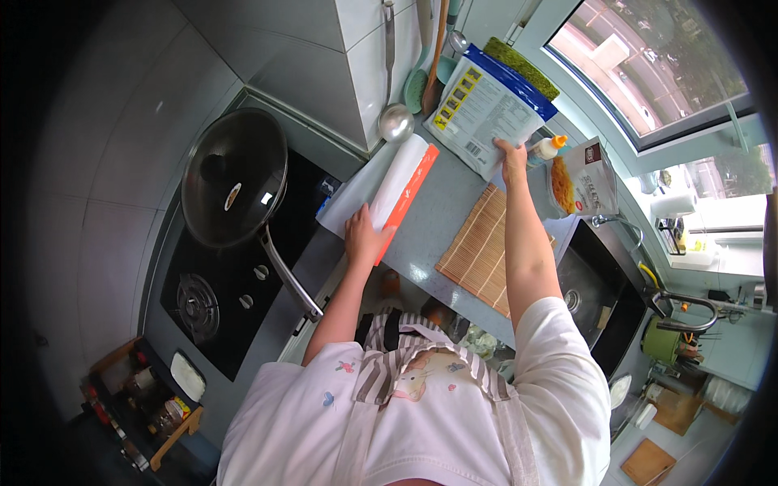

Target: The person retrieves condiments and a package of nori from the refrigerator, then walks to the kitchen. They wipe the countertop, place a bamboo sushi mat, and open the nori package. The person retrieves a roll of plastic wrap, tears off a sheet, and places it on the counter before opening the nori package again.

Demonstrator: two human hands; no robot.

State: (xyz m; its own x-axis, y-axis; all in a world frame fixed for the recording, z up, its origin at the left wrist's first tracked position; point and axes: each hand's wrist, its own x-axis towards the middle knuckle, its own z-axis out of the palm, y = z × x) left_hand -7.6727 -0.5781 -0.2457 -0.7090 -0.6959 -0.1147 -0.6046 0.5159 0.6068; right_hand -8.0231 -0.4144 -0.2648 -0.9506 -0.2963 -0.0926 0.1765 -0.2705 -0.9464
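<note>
My left hand (pixel 366 234) rests with its fingers and thumb on the near end of a white roll of wrap in an orange-edged box (pixel 406 197), on the grey counter. My right hand (pixel 513 159) grips the lower right edge of a white and blue nori packet (pixel 489 109), its thumb on the front. Behind the packet's blue top shows a green nori sheet (pixel 523 67). Under my right forearm lies a bamboo rolling mat (pixel 477 243). A squeeze bottle with an orange cap (pixel 544 152) and a pouch with a food picture (pixel 580 182) stand right of the hand.
At left a wok with a glass lid (pixel 234 176) sits on the black gas hob (pixel 228 304), its handle pointing towards me. A steel ladle (pixel 396 123) and other utensils hang by the wall corner. The sink (pixel 586 291) is at right, below the window.
</note>
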